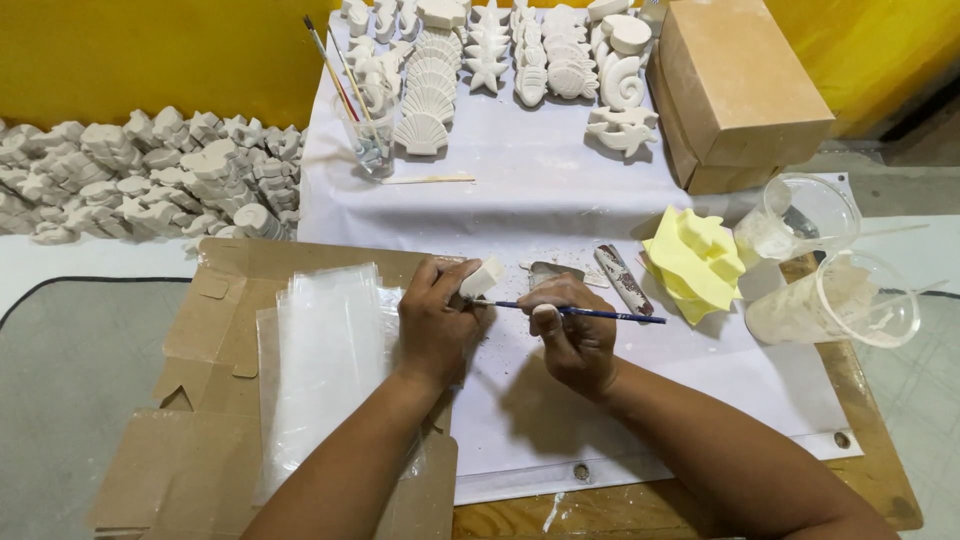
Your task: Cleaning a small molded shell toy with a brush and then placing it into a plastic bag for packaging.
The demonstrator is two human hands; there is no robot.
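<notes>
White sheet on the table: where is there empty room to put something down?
The white sheet is bare between the shell figures and the hands, and below the right hand. Crowded: the back rows and around the yellow mould and cups.

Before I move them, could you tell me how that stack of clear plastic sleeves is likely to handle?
The clear plastic sleeves look thin and glossy, so probably floppy, light and slippery. Loosely fanned on the flattened cardboard, they would likely slide apart if pushed.

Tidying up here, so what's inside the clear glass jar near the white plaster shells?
Thin paintbrushes stand inside the clear glass jar, handles leaning up and left. Their bristle ends at the bottom are too blurred to make out.
</notes>
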